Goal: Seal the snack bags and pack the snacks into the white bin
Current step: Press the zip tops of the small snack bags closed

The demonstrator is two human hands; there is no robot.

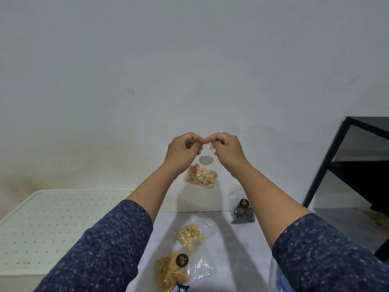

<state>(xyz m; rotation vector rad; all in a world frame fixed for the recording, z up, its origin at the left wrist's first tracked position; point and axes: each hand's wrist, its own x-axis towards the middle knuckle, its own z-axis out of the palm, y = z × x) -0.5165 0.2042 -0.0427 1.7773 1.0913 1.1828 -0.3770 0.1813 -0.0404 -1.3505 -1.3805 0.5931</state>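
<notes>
Your left hand [182, 151] and right hand [226, 149] pinch the top edge of the snack bag [201, 174], held in the air; it hangs long axis vertical, snacks at the bottom. Below lies a pale table [242, 249], a white wall [189, 70] behind.

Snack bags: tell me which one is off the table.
The bag of small round biscuits with pink and green bits, pinched at its top by both hands; the others lie on the table.
</notes>
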